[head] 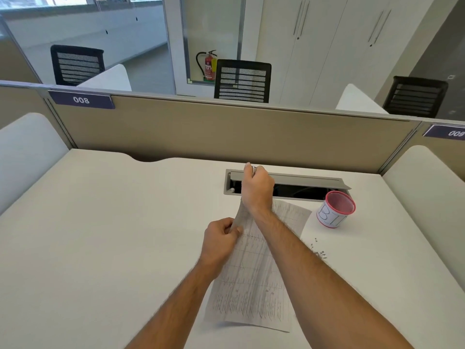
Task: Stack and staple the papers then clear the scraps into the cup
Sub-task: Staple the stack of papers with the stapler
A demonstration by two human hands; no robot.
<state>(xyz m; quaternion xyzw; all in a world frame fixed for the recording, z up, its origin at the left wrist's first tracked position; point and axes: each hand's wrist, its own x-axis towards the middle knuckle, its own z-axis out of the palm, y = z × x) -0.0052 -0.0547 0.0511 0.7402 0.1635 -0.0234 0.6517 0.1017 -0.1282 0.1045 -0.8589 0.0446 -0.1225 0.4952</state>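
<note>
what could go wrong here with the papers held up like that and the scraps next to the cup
1. The papers hang lifted between the left hand and right hand; their loose lower edge might sweep the desk.
2. The scraps lie right beside that sheet, so a swing may scatter them.
3. The cup stands near the right forearm and could get knocked.

Clearly an open-plan office. Rows of white desks, separated by beige partitions with number plates "008" and "009". Black mesh chairs behind the partitions, tall white cupboards at the back, glass walls, and a red fire extinguisher on the floor.
</note>
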